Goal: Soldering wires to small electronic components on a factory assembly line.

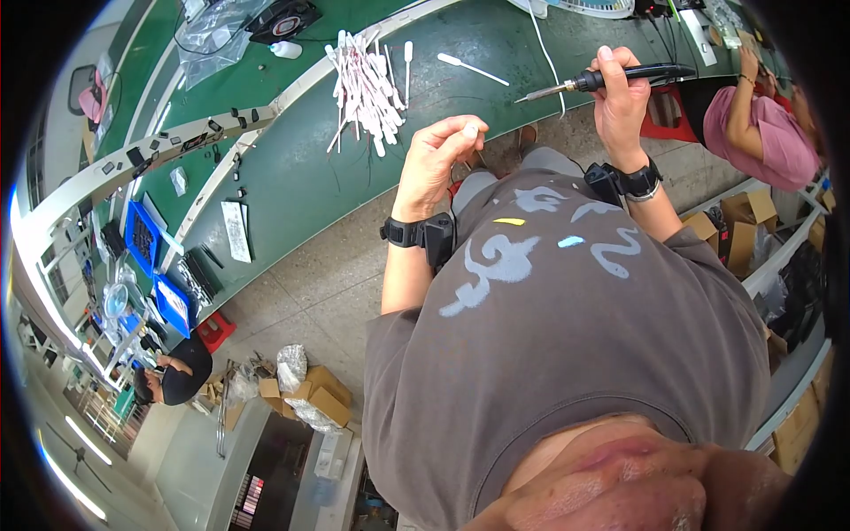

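Observation:
My right hand (pixel 620 102) is closed around a black-handled soldering iron (pixel 583 83), its thin metal tip pointing left over the table edge. Opposite that tip, my left hand (pixel 440 159) is in a pinch, thumb against the fingers; whatever sits between them is too small or hidden to name. Beyond the left hand lies a heap of white stick-like pieces (pixel 365 88) with wider ends and thin dark wires, on the green worktable (pixel 288 177). One more white stick (pixel 474 68) lies apart, between the heap and the iron.
A white cable (pixel 546 57) crosses the table near the iron. To the left run a raised ledge with small black parts (pixel 177 142), blue trays (pixel 142 237) and a small white bottle (pixel 285 50). A co-worker in pink (pixel 766 133) sits at right; another in black (pixel 186 367) far left.

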{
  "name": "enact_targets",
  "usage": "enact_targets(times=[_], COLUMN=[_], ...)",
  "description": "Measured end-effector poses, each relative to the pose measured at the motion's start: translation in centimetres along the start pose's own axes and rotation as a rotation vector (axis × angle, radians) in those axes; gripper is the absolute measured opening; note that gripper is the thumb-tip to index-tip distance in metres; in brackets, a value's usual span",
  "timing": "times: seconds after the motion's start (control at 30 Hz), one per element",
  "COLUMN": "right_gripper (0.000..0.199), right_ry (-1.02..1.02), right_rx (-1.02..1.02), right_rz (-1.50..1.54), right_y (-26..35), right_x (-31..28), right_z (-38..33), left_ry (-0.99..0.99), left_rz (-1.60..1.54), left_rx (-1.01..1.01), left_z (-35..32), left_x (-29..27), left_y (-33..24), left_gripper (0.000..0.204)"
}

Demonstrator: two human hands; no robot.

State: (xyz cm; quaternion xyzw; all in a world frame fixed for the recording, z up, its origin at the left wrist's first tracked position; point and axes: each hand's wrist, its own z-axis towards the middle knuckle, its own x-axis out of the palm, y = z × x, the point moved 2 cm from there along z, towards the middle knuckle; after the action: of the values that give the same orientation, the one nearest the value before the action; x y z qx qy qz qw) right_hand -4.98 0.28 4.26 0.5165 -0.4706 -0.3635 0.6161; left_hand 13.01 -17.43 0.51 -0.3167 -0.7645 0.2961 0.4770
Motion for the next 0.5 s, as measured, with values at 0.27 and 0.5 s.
enact_targets(times=[0.27, 0.5], right_gripper=[0.021, 0.021], right_ry=[-0.014, -0.088], right_rx=[0.022, 0.208], right_rz=[0.020, 0.206], right_y=[-0.5, -2.9], right_x=[-0.5, -1.8], right_z=[0.4, 1.0], left_ry=[-0.351, -1.216], left_rz=[0.433, 1.287], left_rx=[0.158, 0.266], left_z=[-0.9, -4.3], left_x=[-4.5, -24.2], left_y=[0.3, 4.0], left_gripper=[0.023, 0.025])
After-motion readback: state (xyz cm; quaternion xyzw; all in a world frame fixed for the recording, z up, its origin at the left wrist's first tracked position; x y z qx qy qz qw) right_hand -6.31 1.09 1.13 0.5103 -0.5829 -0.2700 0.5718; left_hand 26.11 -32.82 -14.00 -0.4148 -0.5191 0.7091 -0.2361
